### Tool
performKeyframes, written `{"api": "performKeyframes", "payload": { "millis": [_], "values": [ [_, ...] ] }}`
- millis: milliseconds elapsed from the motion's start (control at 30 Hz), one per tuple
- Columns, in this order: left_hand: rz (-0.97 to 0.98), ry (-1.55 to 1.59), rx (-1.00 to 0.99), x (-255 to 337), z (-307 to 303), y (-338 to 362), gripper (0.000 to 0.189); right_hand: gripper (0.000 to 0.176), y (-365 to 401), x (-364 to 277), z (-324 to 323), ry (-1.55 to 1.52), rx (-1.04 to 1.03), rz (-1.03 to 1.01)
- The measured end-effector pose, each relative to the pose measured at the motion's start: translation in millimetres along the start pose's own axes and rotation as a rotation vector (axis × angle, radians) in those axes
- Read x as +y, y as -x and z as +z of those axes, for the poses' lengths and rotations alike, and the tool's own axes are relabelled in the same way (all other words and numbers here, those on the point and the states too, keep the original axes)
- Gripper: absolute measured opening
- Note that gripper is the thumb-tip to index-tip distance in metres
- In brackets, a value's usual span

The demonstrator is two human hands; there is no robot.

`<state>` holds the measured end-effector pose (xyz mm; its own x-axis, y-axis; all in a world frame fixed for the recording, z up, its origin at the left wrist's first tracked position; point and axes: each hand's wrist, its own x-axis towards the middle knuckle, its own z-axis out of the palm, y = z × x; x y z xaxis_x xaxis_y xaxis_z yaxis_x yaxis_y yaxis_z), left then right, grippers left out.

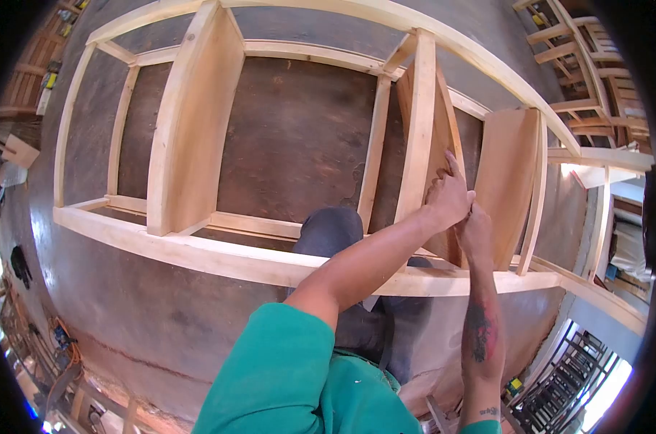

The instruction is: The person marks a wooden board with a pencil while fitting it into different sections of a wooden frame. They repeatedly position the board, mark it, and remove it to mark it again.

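Note:
A long frame of pale timber (176,244) lies across the floor in front of me. Inside it, a plywood panel (443,130) leans at a slant just right of an upright post (419,123). My left hand (449,197) is closed at the near edge of this panel, one finger stretched along it. Right beside it, touching it, my right hand (475,226) is closed on the same edge lower down, its fingers partly hidden. Another plywood panel (507,173) stands in the frame to the right of my hands.
A wide panel (212,123) stands in the frame's left part. My knee (331,230) is against the near rail. More timber framing (570,65) stands at the upper right, with stacked slatted wood (39,65) at the upper left. A tool with an orange cord (64,336) lies lower left.

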<state>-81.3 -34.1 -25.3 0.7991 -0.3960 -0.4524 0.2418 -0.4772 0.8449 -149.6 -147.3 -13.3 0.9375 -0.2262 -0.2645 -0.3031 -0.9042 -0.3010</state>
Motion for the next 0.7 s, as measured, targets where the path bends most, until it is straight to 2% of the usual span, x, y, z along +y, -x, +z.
{"api": "performKeyframes", "payload": {
  "millis": [67, 133, 267, 467, 567, 633, 700],
  "values": [
    [0.060, -0.015, 0.081, -4, 5, -7, 0.095, 0.027, -8, -9, 11, -0.070, 0.082, -0.019],
    [0.074, 0.008, 0.080, -3, -3, -8, 0.092, 0.029, -3, -9, 19, -0.234, 0.206, 0.011],
    [0.083, 0.065, 0.092, -3, -1, -12, 0.087, 0.031, 10, -2, 5, -0.258, 0.132, -0.007],
    [0.143, 0.182, 0.077, -4, -4, -11, 0.090, 0.030, 9, 14, 4, -0.322, 0.161, 0.024],
    [0.209, 0.164, 0.052, -7, 0, -13, 0.092, 0.028, 9, 27, 1, -0.330, 0.166, -0.025],
    [0.271, 0.166, 0.137, -7, -3, -11, 0.090, 0.028, 8, 27, -7, -0.344, 0.216, -0.095],
    [0.252, 0.260, 0.059, -4, -4, -9, 0.089, 0.027, 3, 37, -7, -0.308, 0.245, -0.132]
  ]
}}
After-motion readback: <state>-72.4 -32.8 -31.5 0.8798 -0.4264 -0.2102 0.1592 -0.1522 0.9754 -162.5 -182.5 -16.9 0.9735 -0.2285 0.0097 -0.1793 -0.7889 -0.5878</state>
